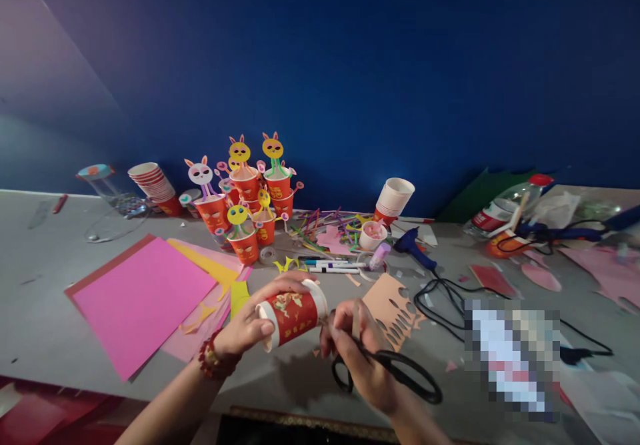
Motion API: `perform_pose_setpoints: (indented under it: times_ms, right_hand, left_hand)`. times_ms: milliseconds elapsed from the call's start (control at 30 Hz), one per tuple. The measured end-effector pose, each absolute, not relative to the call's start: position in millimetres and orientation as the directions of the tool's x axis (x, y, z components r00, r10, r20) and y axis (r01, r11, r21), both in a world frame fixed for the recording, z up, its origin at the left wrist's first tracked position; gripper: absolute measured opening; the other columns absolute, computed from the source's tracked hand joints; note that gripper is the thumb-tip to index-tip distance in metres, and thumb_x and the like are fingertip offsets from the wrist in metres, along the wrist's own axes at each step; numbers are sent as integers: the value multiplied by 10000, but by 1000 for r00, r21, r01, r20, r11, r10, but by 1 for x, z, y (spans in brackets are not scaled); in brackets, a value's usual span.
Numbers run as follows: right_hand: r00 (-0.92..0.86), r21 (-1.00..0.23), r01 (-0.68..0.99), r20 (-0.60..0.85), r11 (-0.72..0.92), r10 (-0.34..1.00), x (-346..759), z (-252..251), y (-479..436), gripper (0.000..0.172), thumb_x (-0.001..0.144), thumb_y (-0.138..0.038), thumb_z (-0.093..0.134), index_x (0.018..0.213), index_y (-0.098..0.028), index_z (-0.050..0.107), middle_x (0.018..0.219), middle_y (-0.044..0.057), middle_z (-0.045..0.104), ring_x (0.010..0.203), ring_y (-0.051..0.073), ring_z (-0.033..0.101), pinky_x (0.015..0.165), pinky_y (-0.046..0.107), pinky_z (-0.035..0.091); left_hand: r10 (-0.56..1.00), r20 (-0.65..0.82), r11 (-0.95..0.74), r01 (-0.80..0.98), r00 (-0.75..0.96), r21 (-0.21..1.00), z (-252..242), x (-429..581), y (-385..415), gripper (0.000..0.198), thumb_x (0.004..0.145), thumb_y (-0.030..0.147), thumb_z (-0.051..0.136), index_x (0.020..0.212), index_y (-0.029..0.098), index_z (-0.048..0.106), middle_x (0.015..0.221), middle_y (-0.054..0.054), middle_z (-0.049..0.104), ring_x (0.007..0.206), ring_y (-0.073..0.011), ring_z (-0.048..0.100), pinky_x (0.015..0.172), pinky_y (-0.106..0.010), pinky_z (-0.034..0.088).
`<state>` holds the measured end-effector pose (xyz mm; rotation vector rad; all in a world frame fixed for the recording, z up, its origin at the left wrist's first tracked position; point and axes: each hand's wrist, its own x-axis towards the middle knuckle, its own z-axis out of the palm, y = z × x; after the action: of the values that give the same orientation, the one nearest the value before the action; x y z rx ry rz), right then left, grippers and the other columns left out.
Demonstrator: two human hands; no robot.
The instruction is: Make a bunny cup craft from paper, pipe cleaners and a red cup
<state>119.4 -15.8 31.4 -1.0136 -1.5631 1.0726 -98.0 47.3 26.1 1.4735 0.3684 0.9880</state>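
Over the grey table [35,318], the left hand [246,313] is wrapped around a red paper cup [299,316]; the right hand [361,351], carrying scissors [417,373], pinches something indistinct at its end. Animal-topped cups [244,248] stand assembled behind; this one apparently lacks a figure.

A deep blue wall [350,85] fills the upper background, plain and smooth. Toward the left it grades into a paler, mauve-grey surface [35,78], crossed by a slanting line. The grey worktop [40,298] runs along the wall's foot. Light is dim and uneven, brighter at left, with soft shadows falling on the worktop.
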Motion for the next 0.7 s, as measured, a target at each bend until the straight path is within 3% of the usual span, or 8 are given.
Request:
perform_pose_setpoints:
  times_ms: [100, 200, 500, 700]
  right_hand:
    - [-121, -979, -126, 175, 160, 977, 109, 30, -16, 193, 1007, -360, 448, 855, -252, 401, 633, -36, 615, 574, 140, 544, 569, 249, 442]
    - [-62, -973, -202, 125, 111, 990, 103, 32, -15, 180, 994, -355, 468, 869, -252, 389, 609, -46, 623, 556, 134, 536, 554, 237, 428]
    - [-74, -989, -85, 127, 121, 989, 110, 31, -16, 193, 1029, -378, 444, 887, -248, 428, 650, -52, 575, 574, 126, 539, 569, 229, 447]
    - [-94, -959, 188, 198, 213, 976, 114, 39, -17, 210, 1028, -363, 409, 856, -248, 444, 640, -38, 564, 574, 143, 536, 585, 248, 443]
  left_hand:
    - [815, 365, -179, -405, 450, 897, 16, -88, 38, 628, 787, 653, 616, 1222, 201, 642, 1427, -147, 470, 1343, -427, 403, 1101, -556, 349]
    - [866, 352, -151, -486, 354, 861, 8, -79, 30, 590, 789, 634, 625, 1217, 229, 639, 1482, -120, 411, 1324, -407, 429, 1054, -529, 419]
    - [847, 353, -165, -436, 397, 885, 9, -78, 33, 561, 814, 644, 589, 1177, 224, 664, 1386, -120, 477, 1285, -407, 457, 1049, -554, 406]
    - [826, 299, -113, -381, 477, 918, 23, -80, 37, 567, 813, 630, 597, 1174, 197, 658, 1350, -152, 519, 1272, -415, 465, 1078, -584, 350]
